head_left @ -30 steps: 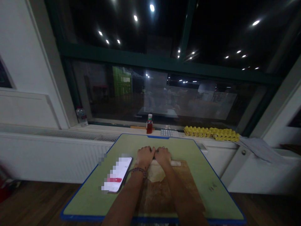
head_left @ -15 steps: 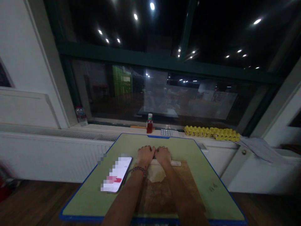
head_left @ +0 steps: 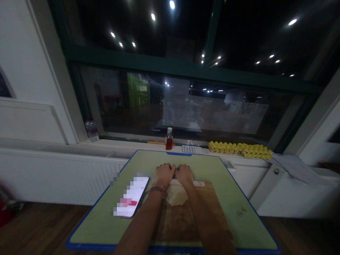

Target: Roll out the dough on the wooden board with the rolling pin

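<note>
Dough (head_left: 176, 197): one sheet lay on one board (head_left: 179, 223); two forearms (head_left: 142, 219) partly blocked my view.
Rolling pin (head_left: 199, 183): one, at its far edge; left hand (head_left: 164, 173) and right hand (head_left: 184, 173) gripped it.
Phone (head_left: 135, 196): one, left of the board.
Sill (head_left: 124, 144): held two bottles (head_left: 169, 140).
Table (head_left: 231, 198): green, blue-rimmed.
Window (head_left: 175, 95): dark.

The small table (head_left: 101, 226) has a light green top and a blue border, and on its left part lies a smartphone (head_left: 134, 194), placed obliquely with the screen lit and facing up. To the right of this phone, flat upon the table, there is a brown wooden cutting board (head_left: 176, 226) — it carries a thin, pale sheet of dough (head_left: 176, 197) and, across its far end, a rolling pin (head_left: 199, 183). Further right, some dark smudges (head_left: 241, 211) mark the green surface.
</note>
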Demonstrator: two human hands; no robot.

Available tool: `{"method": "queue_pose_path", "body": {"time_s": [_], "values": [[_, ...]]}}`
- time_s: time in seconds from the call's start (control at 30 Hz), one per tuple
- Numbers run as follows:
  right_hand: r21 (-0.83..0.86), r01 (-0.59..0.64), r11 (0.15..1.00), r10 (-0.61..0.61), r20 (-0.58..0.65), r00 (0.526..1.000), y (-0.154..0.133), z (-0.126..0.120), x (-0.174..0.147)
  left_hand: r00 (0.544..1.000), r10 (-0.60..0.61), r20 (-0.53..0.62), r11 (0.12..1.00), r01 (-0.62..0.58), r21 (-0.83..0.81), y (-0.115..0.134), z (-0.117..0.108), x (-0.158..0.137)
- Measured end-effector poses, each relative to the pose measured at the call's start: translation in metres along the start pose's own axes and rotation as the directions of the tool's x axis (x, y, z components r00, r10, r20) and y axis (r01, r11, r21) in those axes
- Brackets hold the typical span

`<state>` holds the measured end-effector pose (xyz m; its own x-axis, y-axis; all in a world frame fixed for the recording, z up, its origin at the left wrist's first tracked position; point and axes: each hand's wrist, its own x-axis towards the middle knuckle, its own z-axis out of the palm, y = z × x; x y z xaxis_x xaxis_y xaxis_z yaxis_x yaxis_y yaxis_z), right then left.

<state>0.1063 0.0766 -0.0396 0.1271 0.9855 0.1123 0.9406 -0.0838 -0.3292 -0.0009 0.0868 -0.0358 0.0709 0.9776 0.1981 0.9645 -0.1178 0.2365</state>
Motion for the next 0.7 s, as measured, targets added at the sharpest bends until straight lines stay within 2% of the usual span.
{"method": "queue_pose_path", "body": {"time_s": [0.3, 0.7], "values": [[0.003, -0.005, 1.000, 0.005, 0.015, 1.000, 0.000, 0.001, 0.001, 1.000, -0.003, -0.006, 1.000, 0.003, -0.009, 0.002, -0.004, -0.001], [-0.031, 0.001, 1.000, -0.001, -0.007, 1.000, -0.003, -0.002, -0.007, 0.997, 0.012, 0.081, 1.000, -0.014, 0.021, 0.004, -0.016, -0.014]]}}
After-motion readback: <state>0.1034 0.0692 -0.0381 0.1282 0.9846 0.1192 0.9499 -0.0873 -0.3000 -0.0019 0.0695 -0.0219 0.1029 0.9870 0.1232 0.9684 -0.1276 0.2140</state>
